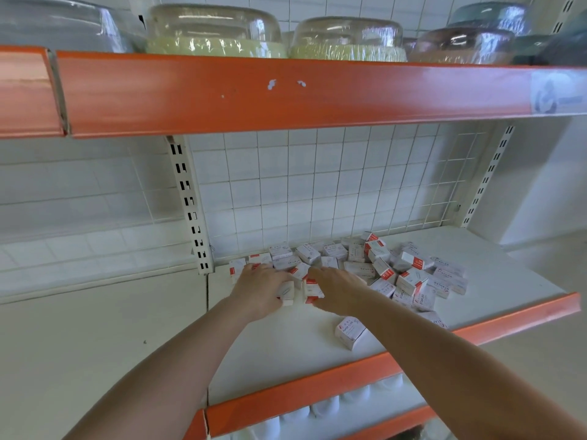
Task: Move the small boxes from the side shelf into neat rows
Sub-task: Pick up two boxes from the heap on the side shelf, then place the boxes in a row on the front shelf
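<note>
A loose heap of small white-and-red boxes lies on the white shelf, toward its far side against the wire grid back panel. The boxes lie at all angles, some flat, some on edge, several stacked on one another, and the heap spreads from the slotted upright at the left to the middle right of the shelf. One box lies apart from the heap, nearer the orange front edge, tilted and just beside the right forearm.

Both hands reach into the left end of the heap. The left hand has its fingers curled round a box at its right side, with fingertips touching other boxes at the far left. The right hand lies palm down, fingers reaching left, its thumb side against a red-striped box; whether it grips that box or only rests on it cannot be told. The two held boxes stand just beside each other between the hands.

Above, a second shelf with an orange front strip carries clear plastic-wrapped bowls in a row. Below the white shelf, white rounded items show behind a lower orange strip.
</note>
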`<move>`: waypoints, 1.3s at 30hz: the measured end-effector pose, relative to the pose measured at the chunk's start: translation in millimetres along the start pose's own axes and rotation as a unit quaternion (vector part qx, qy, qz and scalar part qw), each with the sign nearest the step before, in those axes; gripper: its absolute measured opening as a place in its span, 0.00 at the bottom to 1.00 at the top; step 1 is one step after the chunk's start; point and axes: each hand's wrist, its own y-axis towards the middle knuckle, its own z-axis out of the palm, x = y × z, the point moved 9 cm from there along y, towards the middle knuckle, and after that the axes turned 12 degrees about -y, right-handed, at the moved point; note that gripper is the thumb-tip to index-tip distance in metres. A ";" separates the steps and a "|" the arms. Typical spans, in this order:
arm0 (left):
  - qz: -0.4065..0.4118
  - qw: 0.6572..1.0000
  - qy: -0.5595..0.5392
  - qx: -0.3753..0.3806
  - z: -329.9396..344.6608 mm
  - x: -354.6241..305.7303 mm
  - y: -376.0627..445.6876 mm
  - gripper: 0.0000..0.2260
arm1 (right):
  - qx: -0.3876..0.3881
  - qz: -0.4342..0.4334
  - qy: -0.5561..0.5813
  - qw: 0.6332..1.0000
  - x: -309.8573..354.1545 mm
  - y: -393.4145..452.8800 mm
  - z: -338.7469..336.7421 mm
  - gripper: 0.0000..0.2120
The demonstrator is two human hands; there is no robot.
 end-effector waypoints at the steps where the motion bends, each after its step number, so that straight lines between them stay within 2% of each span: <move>1: -0.005 1.000 -0.003 -0.003 -1.2 -0.2 -3.3 0.24 | 0.001 -0.003 -0.004 1.000 2.0 -0.8 0.0 0.22; 4: -0.022 1.000 -0.008 -0.017 -4.9 -0.6 -15.5 0.26 | -0.005 -0.020 -0.011 1.000 7.9 -3.5 -2.2 0.21; 10: -0.080 0.996 -0.043 -0.007 -3.0 11.8 -49.1 0.23 | -0.005 -0.068 -0.014 0.998 31.1 -8.9 -3.5 0.26; 15: -0.110 0.992 -0.060 -0.033 -14.7 28.6 -77.0 0.25 | -0.028 -0.104 -0.083 0.991 62.8 -15.4 -12.2 0.25; 20: -0.143 0.989 -0.038 -0.027 -18.3 44.6 -101.8 0.15 | -0.049 -0.120 -0.060 0.990 90.7 -16.1 -26.8 0.26; 22: -0.149 0.988 -0.041 -0.029 -21.0 53.5 -113.6 0.15 | -0.050 -0.125 -0.068 0.989 102.7 -14.3 -29.7 0.25; 25: -0.160 0.985 -0.048 -0.037 -25.3 70.8 -134.9 0.15 | -0.059 -0.134 -0.094 0.985 126.3 -13.9 -33.2 0.24; 39: -0.181 0.981 -0.042 -0.059 -58.5 162.7 -258.4 0.15 | -0.069 -0.155 -0.050 0.984 280.6 -21.8 -58.0 0.24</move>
